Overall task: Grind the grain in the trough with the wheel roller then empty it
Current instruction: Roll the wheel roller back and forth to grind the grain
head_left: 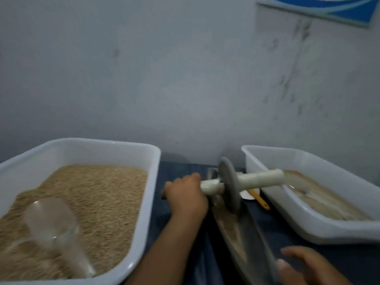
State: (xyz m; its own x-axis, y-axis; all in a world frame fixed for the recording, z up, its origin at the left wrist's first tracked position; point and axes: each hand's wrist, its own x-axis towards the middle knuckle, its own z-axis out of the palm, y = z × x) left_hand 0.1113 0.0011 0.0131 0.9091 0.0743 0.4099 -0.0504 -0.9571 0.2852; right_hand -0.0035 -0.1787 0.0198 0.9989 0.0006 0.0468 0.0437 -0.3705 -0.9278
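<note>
While one wheel roller [229, 184] stands, two tubs [152, 161]

The worktop [174, 167] is covered with a dark blue cloth and stands against a pale wall. On its left sits a white tub [152, 182] filled with tan grain, and on its right a second white tub [308, 229] holding a shallow layer of paler material. Between them the long narrow trough [244, 239] runs from near to far, and a small white dish [247, 195] with a yellow-handled tool [260, 199] lies just beside the right tub's far corner.
</note>
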